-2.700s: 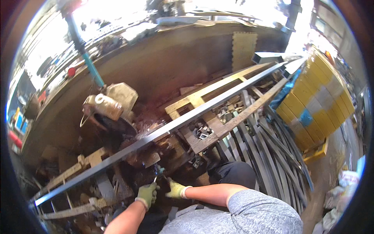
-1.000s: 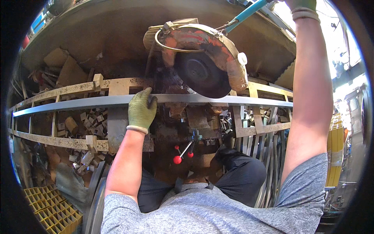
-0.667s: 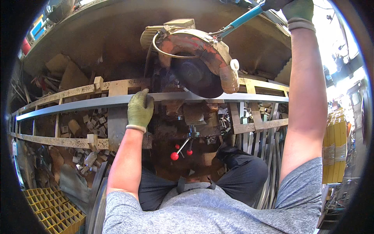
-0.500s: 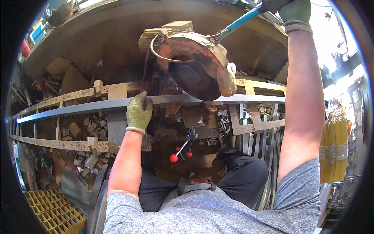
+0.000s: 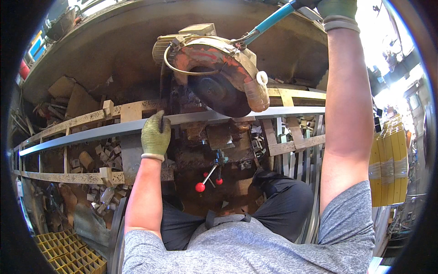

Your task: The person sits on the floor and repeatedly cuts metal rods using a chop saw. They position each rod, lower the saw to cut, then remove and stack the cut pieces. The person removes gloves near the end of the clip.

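A long grey metal bar (image 5: 91,134) lies crosswise over a wooden-looking frame. My left hand (image 5: 155,134), in a green glove, grips the bar left of the saw, its fingers over the far edge. A cut-off saw (image 5: 205,59) with a worn orange guard stands over the bar. Its dark disc (image 5: 216,93) hangs down at the bar; whether it touches cannot be made out. From the saw a blue handle (image 5: 269,23) rises toward the upper right. At its dark end my gloved right hand (image 5: 336,8) is closed, partly cut off by the picture's top edge.
Below the saw is a clamp lever with red knobs (image 5: 200,187). Small cut metal pieces (image 5: 109,156) lie heaped under the frame. Several long bars (image 5: 315,176) stand by my right leg. Yellow gridded stacks (image 5: 388,160) sit at the right, and another yellow grid (image 5: 70,251) lower left.
The whole scene has shifted slightly leftward in the picture. Both hands keep their places on the bar and the handle; the saw looks about as low as before.
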Demonstrator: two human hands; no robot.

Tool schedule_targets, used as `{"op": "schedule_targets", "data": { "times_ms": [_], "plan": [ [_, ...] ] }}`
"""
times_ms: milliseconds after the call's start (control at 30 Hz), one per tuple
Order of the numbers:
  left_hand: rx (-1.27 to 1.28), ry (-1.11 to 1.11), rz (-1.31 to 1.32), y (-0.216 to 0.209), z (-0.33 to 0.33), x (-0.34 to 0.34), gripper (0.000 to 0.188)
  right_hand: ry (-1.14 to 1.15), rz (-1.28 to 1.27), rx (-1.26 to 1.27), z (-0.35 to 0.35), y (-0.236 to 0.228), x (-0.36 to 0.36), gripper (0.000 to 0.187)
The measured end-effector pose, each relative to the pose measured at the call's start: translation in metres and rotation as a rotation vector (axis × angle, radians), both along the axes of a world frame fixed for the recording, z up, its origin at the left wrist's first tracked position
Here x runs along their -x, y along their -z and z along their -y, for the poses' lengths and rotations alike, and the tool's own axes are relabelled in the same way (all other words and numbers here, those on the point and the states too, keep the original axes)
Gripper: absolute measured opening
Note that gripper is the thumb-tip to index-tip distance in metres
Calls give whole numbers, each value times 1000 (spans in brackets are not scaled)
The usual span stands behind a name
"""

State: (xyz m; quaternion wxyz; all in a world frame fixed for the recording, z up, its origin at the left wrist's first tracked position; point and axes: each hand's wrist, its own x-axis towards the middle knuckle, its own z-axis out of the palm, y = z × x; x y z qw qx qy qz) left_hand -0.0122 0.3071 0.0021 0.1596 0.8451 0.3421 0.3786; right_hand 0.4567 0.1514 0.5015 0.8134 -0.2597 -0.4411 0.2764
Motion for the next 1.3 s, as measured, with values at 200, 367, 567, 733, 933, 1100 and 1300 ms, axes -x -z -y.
{"op": "schedule_targets", "data": {
  "times_ms": [200,367,567,733,933,1100,1300],
  "plan": [
    [-5,-4,7,1,1,-1,37,419,212,-54,12,17,50,15],
    [10,2,7,0,1,-1,38,455,250,-87,13,17,69,14],
    [53,-11,-33,-1,1,0,41,457,212,-92,20,22,49,13],
    [71,-3,-46,-2,0,1,43,424,242,-92,23,20,48,15],
    [71,6,-18,-3,1,0,41,630,292,-213,26,32,48,18],
    [30,-5,-5,-6,4,-2,37,477,418,-177,43,35,-9,12],
    [10,-19,-49,-5,2,-2,38,1692,1809,446,54,21,-66,20]
  ]
}}
